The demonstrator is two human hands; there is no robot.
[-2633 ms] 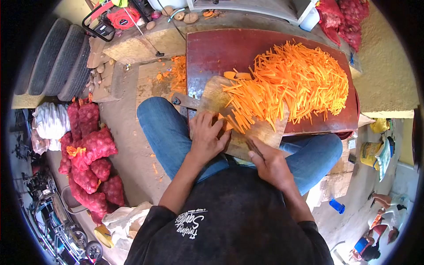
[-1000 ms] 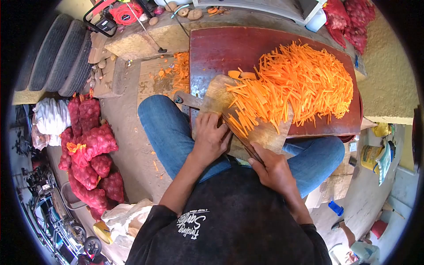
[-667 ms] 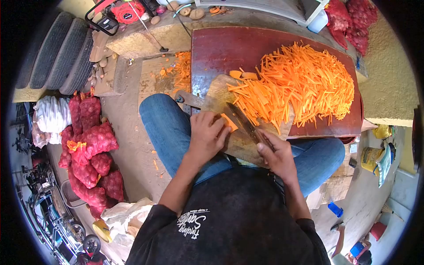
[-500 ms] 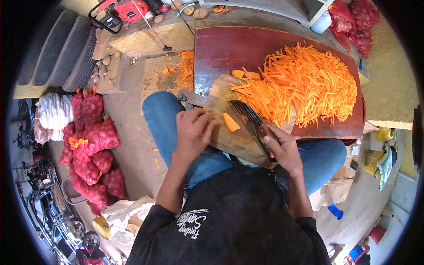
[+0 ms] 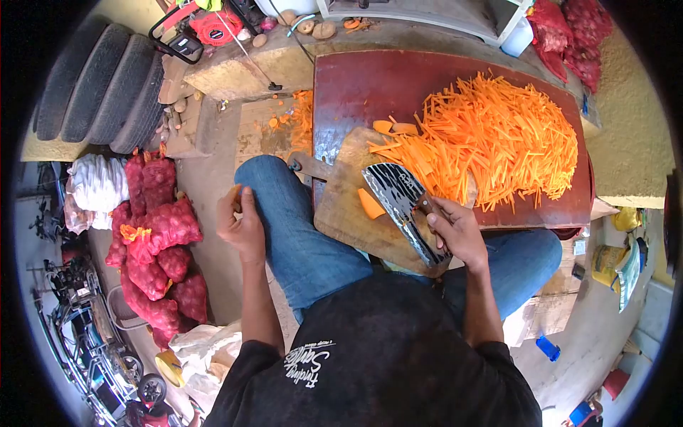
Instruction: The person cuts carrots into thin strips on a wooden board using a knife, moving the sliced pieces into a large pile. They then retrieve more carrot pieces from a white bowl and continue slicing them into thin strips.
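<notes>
My right hand grips the wooden handle of a broad cleaver with a dark, patterned blade. The blade lies tilted over a wooden cutting board that rests across my lap and the table edge. Beside the blade, a cut carrot chunk sits on the board. My left hand is off the board, out past my left knee, its fingers pinched around what looks like a small orange carrot piece. Shredded carrot is heaped at the board's far right, spilling onto the red table.
The red table stands in front of me, with carrot pieces by the board. Red mesh sacks and tires are on the left. Carrot scraps lie on the floor left of the table.
My left hand has moved left, from the board's edge to beyond my knee. The cleaver has turned so its blade face shows more. The carrot chunk stays on the board.
</notes>
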